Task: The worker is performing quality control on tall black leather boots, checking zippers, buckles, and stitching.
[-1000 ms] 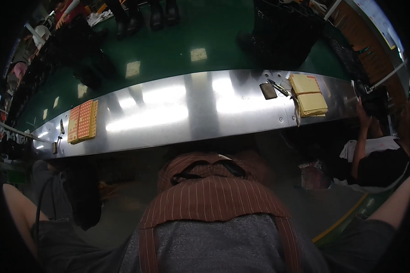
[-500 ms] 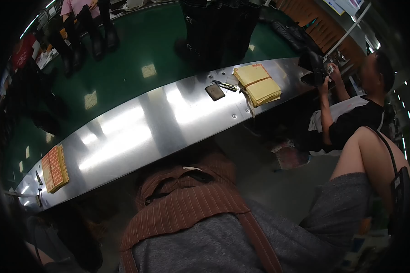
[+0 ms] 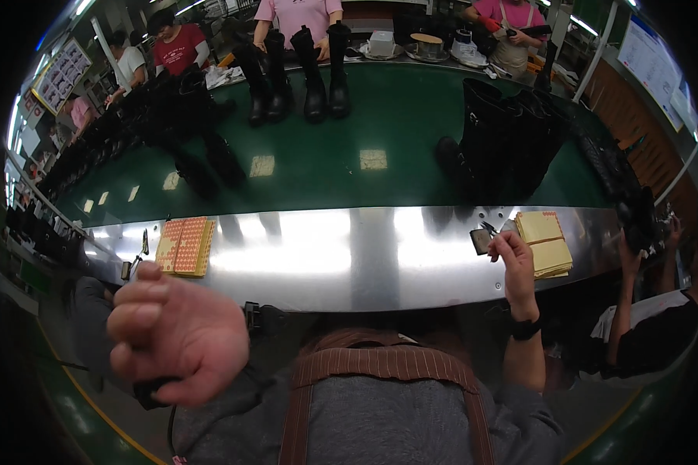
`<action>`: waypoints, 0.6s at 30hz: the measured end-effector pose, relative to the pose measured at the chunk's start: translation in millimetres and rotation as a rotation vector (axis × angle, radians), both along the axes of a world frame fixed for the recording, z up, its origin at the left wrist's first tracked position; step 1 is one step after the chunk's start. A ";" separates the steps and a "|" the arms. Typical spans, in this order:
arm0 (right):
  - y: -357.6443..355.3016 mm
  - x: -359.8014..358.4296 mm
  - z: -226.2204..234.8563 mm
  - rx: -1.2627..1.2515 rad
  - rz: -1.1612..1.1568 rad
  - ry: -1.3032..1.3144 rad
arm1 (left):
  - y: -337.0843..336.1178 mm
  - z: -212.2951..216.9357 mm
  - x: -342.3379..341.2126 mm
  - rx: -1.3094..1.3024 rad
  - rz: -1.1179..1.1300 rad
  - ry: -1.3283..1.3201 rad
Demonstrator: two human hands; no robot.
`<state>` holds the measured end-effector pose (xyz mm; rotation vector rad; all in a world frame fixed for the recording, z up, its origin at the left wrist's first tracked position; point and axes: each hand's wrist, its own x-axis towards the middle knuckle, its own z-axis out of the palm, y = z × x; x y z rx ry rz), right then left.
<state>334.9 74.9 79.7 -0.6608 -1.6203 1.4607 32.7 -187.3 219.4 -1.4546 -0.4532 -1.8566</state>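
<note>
My left hand [image 3: 180,335] is raised close to the camera, palm showing. Its fingers curl loosely, its thumb stands apart, and nothing shows in it. Farther off, my right hand [image 3: 513,260] is over the metal ledge [image 3: 302,256], fingers bent together; whether they pinch anything small cannot be made out. Just left of those fingertips lies a small dark block [image 3: 480,242], with a thin dark tool [image 3: 488,228] partly hidden behind them. To the right is a banded stack of yellow paper [image 3: 547,244].
Tall black boots [image 3: 492,143] stand on the green conveyor surface [image 3: 310,167], with more boots [image 3: 315,81] at its far side. A red-patterned paper stack [image 3: 184,246] lies on the ledge at left. Co-workers surround the line; one person's arm [image 3: 627,271] is close at right.
The view has tilted up and levelled out, so more of the conveyor and the people beyond it show. Both my hands have come into view, the right one beside the dark block.
</note>
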 end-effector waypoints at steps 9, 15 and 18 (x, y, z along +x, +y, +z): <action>-13.9 -78.9 -82.0 -0.397 0.380 -0.100 | 105.6 -189.5 -25.2 -1.418 -0.726 -0.993; -3.3 -95.6 -83.2 -0.523 0.410 -0.108 | 108.2 -207.4 -31.5 -1.487 -0.849 -0.935; -3.8 -97.4 -82.8 -0.528 0.417 -0.138 | 109.2 -210.3 -31.9 -1.509 -0.825 -0.940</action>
